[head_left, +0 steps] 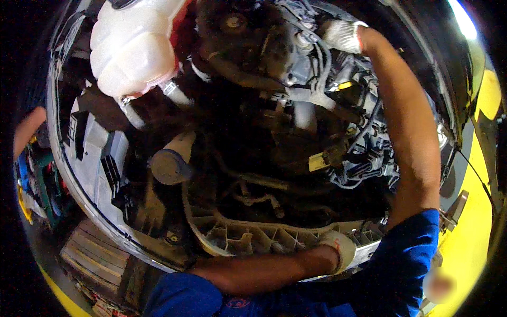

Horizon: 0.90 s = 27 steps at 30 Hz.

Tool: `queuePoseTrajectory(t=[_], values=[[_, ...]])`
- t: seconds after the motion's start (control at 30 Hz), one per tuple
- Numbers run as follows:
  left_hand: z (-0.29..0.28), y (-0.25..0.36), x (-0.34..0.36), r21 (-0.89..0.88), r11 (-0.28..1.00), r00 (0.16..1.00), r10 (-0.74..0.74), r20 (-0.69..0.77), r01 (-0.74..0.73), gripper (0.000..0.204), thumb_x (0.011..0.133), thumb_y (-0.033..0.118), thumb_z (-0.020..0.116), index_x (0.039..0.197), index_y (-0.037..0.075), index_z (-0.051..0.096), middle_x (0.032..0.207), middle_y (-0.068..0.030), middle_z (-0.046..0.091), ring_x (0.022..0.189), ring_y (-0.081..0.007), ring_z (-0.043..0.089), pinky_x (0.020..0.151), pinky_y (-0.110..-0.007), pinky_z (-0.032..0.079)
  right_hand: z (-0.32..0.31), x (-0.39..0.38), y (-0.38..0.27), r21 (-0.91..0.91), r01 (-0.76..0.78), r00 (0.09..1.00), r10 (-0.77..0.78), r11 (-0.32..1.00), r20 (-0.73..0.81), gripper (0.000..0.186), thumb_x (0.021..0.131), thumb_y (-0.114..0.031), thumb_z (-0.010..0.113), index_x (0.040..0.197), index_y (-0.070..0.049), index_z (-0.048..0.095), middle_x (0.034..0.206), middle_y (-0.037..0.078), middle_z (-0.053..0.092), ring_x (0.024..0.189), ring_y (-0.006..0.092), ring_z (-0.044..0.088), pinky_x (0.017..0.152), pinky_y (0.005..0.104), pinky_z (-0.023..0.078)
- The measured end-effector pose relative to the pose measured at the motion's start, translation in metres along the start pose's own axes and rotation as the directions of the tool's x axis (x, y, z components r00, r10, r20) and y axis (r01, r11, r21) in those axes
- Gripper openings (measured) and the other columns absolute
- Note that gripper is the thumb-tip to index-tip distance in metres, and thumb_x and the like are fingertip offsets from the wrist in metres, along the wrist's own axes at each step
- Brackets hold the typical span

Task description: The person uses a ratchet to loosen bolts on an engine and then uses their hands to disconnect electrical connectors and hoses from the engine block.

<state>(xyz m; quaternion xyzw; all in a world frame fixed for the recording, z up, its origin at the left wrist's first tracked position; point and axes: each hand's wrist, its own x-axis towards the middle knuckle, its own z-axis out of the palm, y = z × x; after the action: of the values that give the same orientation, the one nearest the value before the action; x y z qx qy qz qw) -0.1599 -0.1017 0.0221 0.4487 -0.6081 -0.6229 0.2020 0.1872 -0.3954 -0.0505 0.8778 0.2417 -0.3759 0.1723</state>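
Deep in a vehicle's engine bay, my right hand (344, 36), in a white knit glove, reaches in at the far right. It is beside a bundle of wires and hoses (323, 66), and its fingers are lost in shadow. My left hand (340, 250), gloved too, rests on the ribbed front crossmember (269, 238) at the near edge of the bay. Its fingers are folded out of sight, so its grip does not show. A yellow-marked part (345, 85) sits below my right hand among the wiring.
A translucent white coolant tank (134, 50) stands at the far left, with hoses beneath it. A round-capped pipe (170, 166) rises near the left front. More cables and connectors (364, 169) crowd the right side. Outside the bay are a wooden slatted pallet (95, 256) and a yellow surface (465, 248).
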Motion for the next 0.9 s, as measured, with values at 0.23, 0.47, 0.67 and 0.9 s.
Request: queuePoseTrajectory(t=[0.23, 0.47, 0.67, 0.9], values=[[-0.005, -0.001, -0.009, 0.016, 0.998, 0.998, 0.059, -0.031, -0.058, 0.029, 0.089, 0.020, 0.062, 0.110, 0.005, 0.076, 0.105, -0.0184, 0.077, 0.094, -0.0353, 0.076, 0.077, -0.049, 0.061, 0.034, 0.007, 0.022, 0.010, 0.238, 0.940, -0.228, 0.971, -0.252, 0.018, 0.077, -0.006, 0.068, 0.090, -0.001, 0.079, 0.090, 0.021, 0.074, 0.084, 0.0340, 0.074, 0.076, 0.0421, 0.060], [0.000, -0.001, -0.004, 0.031, 0.999, 1.000, 0.016, -0.024, -0.015, 0.030, 0.090, 0.020, 0.061, 0.111, 0.005, 0.076, 0.109, -0.0178, 0.077, 0.097, -0.0343, 0.076, 0.079, -0.047, 0.061, -0.007, -0.009, -0.011, 0.513, -0.082, 0.986, 0.145, 0.854, -0.084, 0.030, 0.085, -0.004, 0.060, 0.112, 0.001, 0.073, 0.096, 0.022, 0.075, 0.085, 0.0307, 0.072, 0.077, 0.0422, 0.055], [-0.006, 0.002, -0.008, 0.091, 0.994, 0.996, 0.070, -0.046, -0.066, 0.028, 0.088, 0.022, 0.067, 0.111, 0.010, 0.079, 0.110, -0.0139, 0.077, 0.096, -0.0341, 0.075, 0.079, -0.046, 0.060, 0.009, -0.031, -0.016, 0.597, -0.107, 0.957, 0.244, 0.795, -0.154, 0.046, 0.096, -0.033, 0.064, 0.128, 0.000, 0.068, 0.122, 0.019, 0.070, 0.100, 0.0253, 0.067, 0.085, 0.0367, 0.055], [-0.018, 0.000, -0.016, 0.042, 0.993, 0.993, 0.114, -0.028, -0.113, 0.032, 0.089, 0.017, 0.061, 0.111, -0.003, 0.072, 0.098, -0.0241, 0.076, 0.089, -0.0375, 0.077, 0.072, -0.049, 0.062, 0.018, -0.107, -0.047, 0.993, 0.115, 0.984, 0.139, -0.039, -0.109, 0.071, 0.097, -0.029, 0.072, 0.155, -0.002, 0.041, 0.123, 0.018, 0.069, 0.103, 0.0262, 0.073, 0.095, 0.0364, 0.056]])
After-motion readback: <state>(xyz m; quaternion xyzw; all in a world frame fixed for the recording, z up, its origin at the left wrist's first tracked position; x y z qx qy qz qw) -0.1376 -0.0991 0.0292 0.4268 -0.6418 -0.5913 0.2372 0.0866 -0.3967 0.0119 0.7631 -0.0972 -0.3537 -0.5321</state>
